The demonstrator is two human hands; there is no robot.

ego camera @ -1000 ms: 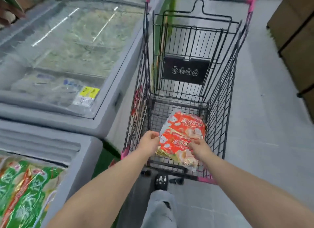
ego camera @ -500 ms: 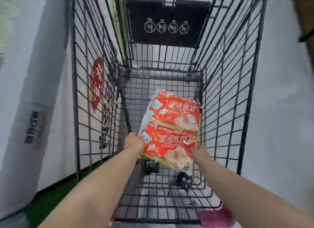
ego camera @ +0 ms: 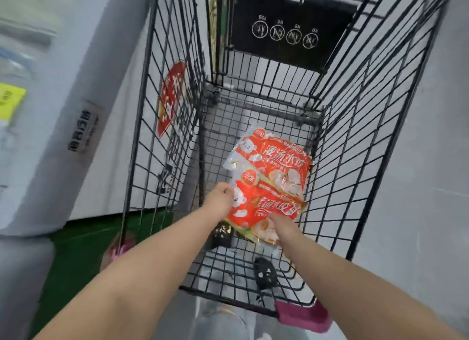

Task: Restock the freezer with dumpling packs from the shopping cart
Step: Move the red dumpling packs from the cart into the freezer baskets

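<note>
packs: two orange dumpling packs lie overlapped on the wire floor of the cart point(ego camera: 368, 142), the near pack point(ego camera: 269, 207) towards me and the far pack point(ego camera: 276, 159) just beyond it

long axis: taken as a pair they run lengthwise down the cart, away from me, and the printing goes across

left hand point(ego camera: 219, 200): clamped on the clear left edge of the near pack, fingers curled into the film

right hand point(ego camera: 278, 221): pressed against the near right end of that same pack, but my fingers are hidden, so i can't tell if it has actually closed on anything

which hand is nearer: both are on the near pack. the far pack sits past both hands and neither looks to be touching it

freezer point(ego camera: 50, 142): outside the cart on my left, its grey side right beside the left wire wall (yellow label point(ego camera: 10, 101) up on top)

the move, i reckon: up first, then left, since the packs sit low in the cart and the freezer top is well above them

in the way: the tall left wall with the red sticker point(ego camera: 170, 98) on it. the black flap point(ego camera: 291, 27) is at the far end and the pink handle end point(ego camera: 302, 314) is near me, both off that path

risk: thin film grip on one side, so the pack could sag or slip
</note>
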